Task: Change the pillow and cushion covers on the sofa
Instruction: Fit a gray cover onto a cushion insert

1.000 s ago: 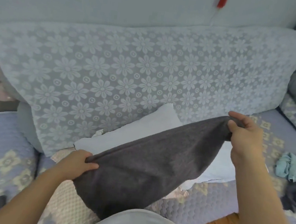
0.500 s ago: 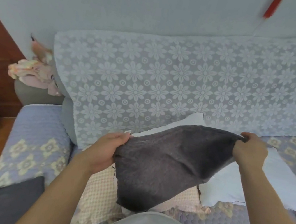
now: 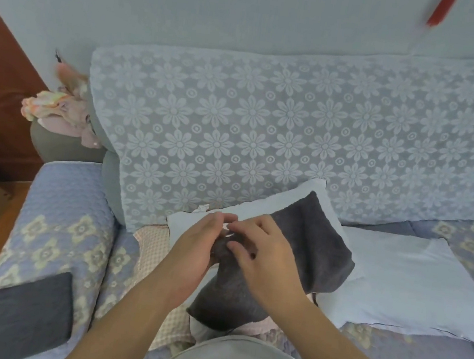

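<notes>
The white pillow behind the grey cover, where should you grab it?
Probably the white pillow's bare right half, reaching from the front. It lies flat and uncovered there, while the grey cover and both hands hide its left part.

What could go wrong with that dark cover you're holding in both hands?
1. Both hands, left and right, bunch the dark cover at one spot, so the loose part hanging below might slip or twist, making the opening hard to find.
2. The white pillow lies flat on the sofa seat near the front edge; tugging cloth across it could nudge it toward the floor.
</notes>
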`<act>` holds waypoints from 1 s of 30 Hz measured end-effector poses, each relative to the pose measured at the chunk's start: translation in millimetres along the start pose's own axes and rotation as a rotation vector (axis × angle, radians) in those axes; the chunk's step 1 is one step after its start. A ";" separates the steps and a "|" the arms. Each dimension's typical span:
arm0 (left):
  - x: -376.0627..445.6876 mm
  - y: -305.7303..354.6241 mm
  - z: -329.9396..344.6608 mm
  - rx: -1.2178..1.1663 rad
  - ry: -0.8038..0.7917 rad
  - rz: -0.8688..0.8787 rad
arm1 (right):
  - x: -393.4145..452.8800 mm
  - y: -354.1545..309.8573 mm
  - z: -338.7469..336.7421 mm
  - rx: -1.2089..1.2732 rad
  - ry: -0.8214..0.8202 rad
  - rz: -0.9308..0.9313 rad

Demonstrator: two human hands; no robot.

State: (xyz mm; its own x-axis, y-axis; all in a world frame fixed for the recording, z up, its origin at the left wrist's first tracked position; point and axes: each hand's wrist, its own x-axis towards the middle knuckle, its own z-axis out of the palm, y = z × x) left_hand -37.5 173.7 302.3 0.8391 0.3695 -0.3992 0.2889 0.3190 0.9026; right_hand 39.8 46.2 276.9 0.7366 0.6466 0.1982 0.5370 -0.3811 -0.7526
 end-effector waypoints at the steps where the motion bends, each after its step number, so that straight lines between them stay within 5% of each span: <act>1: -4.0 -2.0 -2.7 0.048 -0.003 0.013 | -1.1 1.7 -0.2 -0.024 0.008 -0.051; 7: -18.4 -7.1 -13.6 0.419 0.045 0.101 | -8.7 3.8 5.2 -0.027 0.077 -0.103; 12: -22.1 -14.0 -11.5 0.645 0.084 0.150 | -11.5 0.3 0.4 0.460 -0.013 0.486; 15: -27.4 -20.6 -9.2 0.696 0.040 0.159 | -19.8 -2.0 7.4 0.269 -0.082 0.523; 24: -45.3 10.0 -35.1 0.717 -0.184 0.248 | 42.5 111.2 -49.4 0.007 0.214 0.803; 27: -42.4 14.2 -77.1 0.738 -0.066 0.262 | 51.0 162.4 -87.7 -0.111 0.304 0.880; 30: -33.7 -4.0 -132.3 0.772 0.220 0.221 | 49.7 173.9 -111.1 -0.163 0.419 0.879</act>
State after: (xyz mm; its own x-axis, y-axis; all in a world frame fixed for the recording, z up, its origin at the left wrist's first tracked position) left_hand -127.9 275.5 290.8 0.8274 0.5414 -0.1496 0.4303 -0.4398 0.7883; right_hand 215.4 -61.3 225.7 0.9697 -0.1846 -0.1599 -0.2441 -0.7206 -0.6489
